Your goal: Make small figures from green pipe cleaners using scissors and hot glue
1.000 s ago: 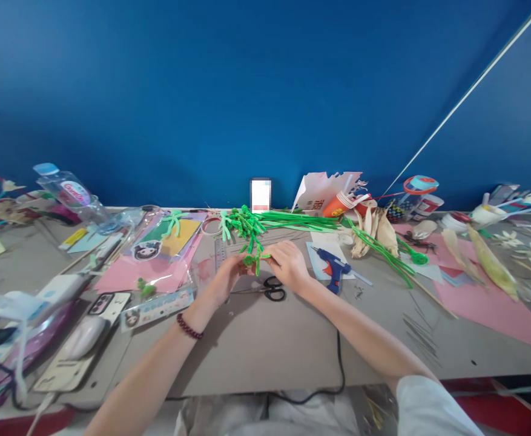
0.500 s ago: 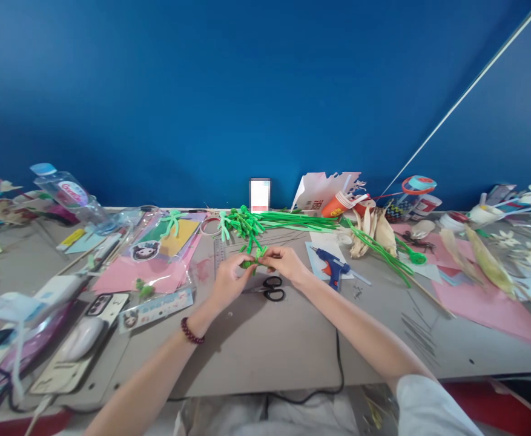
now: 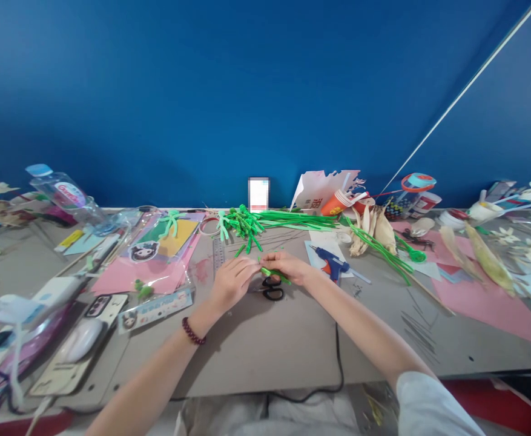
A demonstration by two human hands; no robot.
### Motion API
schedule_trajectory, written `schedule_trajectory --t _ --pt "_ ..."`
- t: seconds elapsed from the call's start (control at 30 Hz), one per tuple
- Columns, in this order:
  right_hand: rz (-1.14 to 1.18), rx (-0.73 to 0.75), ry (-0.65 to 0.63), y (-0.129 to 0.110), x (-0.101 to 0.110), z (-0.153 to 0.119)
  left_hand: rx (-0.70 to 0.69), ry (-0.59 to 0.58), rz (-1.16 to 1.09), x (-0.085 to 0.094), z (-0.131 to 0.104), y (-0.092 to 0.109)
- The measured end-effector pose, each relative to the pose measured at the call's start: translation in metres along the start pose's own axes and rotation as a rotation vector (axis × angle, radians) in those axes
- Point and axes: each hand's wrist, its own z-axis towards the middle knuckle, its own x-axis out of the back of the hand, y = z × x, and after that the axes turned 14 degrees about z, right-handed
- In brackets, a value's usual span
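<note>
A small piece of green pipe cleaner [image 3: 270, 272] is between my hands above the table. My right hand [image 3: 287, 266] pinches it, and a green end sticks out below the fingers. My left hand [image 3: 234, 280] is turned with its back up and its fingers closed at the other end of the piece; the back of the hand hides most of its grip. Black-handled scissors [image 3: 273, 289] lie right below the hands, their blades partly covered. Just beyond lies a heap of twisted green pipe cleaners [image 3: 244, 224], with long straight green stems [image 3: 299, 220] running to its right.
A blue glue gun [image 3: 333, 261] lies right of my hands, its black cable trailing to the front edge. To the left are a clear ruler [image 3: 218, 253], pink paper [image 3: 124, 272], a white mouse [image 3: 82, 340] and a plastic bottle [image 3: 68, 192]. Dried husks [image 3: 385, 233] lie right.
My left hand has rolled over so its back faces up. The green piece, earlier upright between the fingertips, now slants down under my right fingers.
</note>
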Motion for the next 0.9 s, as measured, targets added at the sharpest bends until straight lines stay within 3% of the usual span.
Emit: schedule_trajectory --t 0.13,0.27,0.37,0.43,0.5,0.7,0.8,0.9 --pt "-0.307 0.295 0.088 -0.004 -0.005 -0.004 0.057 0.004 -0.086 0.002 0.002 -0.001" --pt "-0.677 0.640 0.195 -0.007 -0.011 -0.010 0.399 -0.032 -0.349 0.005 0.005 0.000" --pt "-0.973 0.799 0.216 -0.007 -0.015 -0.015 0.685 -0.159 -0.648 0.007 0.010 0.000" --pt "-1.120 0.901 0.194 -0.005 -0.016 -0.016 0.770 -0.272 -0.819 0.008 0.012 0.000" --pt "-1.200 0.978 0.172 -0.004 -0.015 -0.014 0.814 -0.297 -0.964 0.007 0.014 0.001" --pt "-1.070 0.944 0.068 -0.003 -0.005 -0.007 0.956 -0.230 -1.178 0.000 0.012 -0.002" --pt "-0.906 0.918 0.041 -0.003 -0.005 -0.007 0.974 -0.222 -1.165 -0.001 0.011 -0.002" --pt "-0.742 0.842 0.098 -0.001 -0.010 -0.007 0.954 -0.196 -1.068 0.001 0.011 0.000"
